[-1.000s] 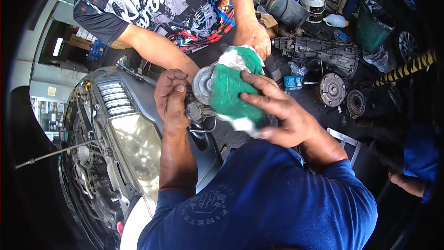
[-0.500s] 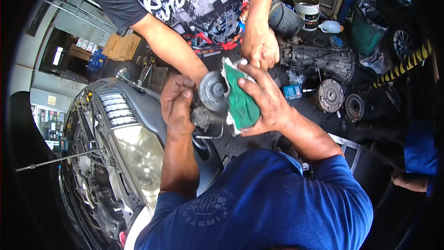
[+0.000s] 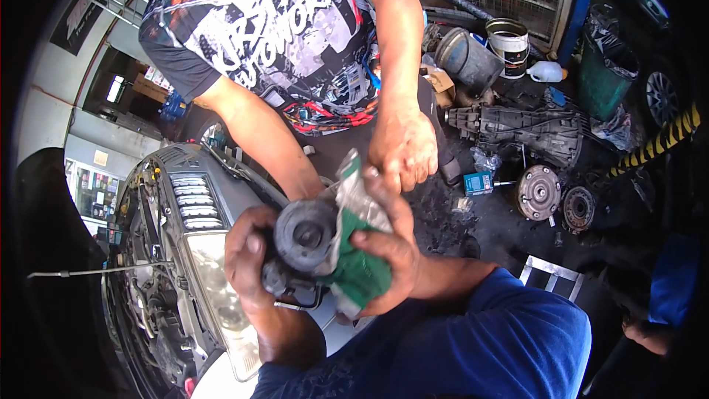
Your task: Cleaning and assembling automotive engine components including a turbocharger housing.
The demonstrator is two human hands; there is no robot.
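Observation:
My left hand [image 3: 246,255] is closed on a grey metal part [image 3: 305,235] with a round, rubbery-looking disc on top and a bent rod below. My right hand [image 3: 391,255] grips a crumpled green-and-white cloth [image 3: 358,273] against the disc's right side. A co-worker faces me; their right forearm [image 3: 262,144] reaches down behind the part, with its hand hidden. The co-worker's other hand [image 3: 402,151] hangs just above my right hand, fingers curled.
A car with exposed engine bay [image 3: 159,310] stands at left. On the floor at right lie a gearbox [image 3: 517,133], round metal discs [image 3: 538,192], a teal box [image 3: 477,183], buckets [image 3: 506,48] and a green bin [image 3: 605,81]. A metal frame [image 3: 554,273] lies below them.
My hands, the part and the cloth sit lower and further left in the picture. The disc faces up more fully. The co-worker and background appear lower too, as the view has shifted.

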